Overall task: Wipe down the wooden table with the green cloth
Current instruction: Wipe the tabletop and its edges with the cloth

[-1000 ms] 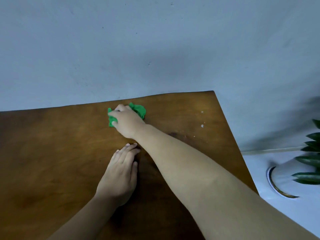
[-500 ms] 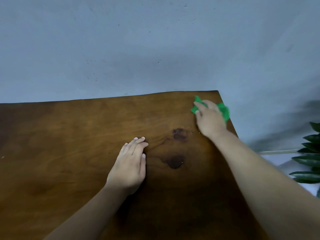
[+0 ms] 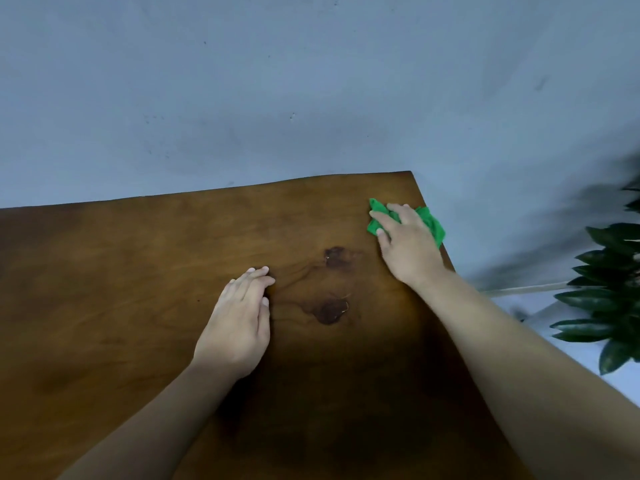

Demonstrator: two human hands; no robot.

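The wooden table (image 3: pixel 121 289) fills the lower part of the view, brown with two dark knots near its middle. My right hand (image 3: pixel 408 247) presses down on the crumpled green cloth (image 3: pixel 431 221) near the table's far right corner, by the right edge. Most of the cloth is hidden under the palm; green shows at the fingertips and on the right side. My left hand (image 3: pixel 239 323) lies flat on the table in the middle, fingers together, holding nothing.
A pale blue-grey wall (image 3: pixel 277 81) runs along the table's far edge. Beyond the right edge a dark green leafy plant (image 3: pixel 609 292) stands over a light floor. The table's right edge slants down toward the lower right.
My right hand slid the green cloth from the far middle of the table to the far right corner. In the last half second it has stayed near that corner. My left hand stays flat.
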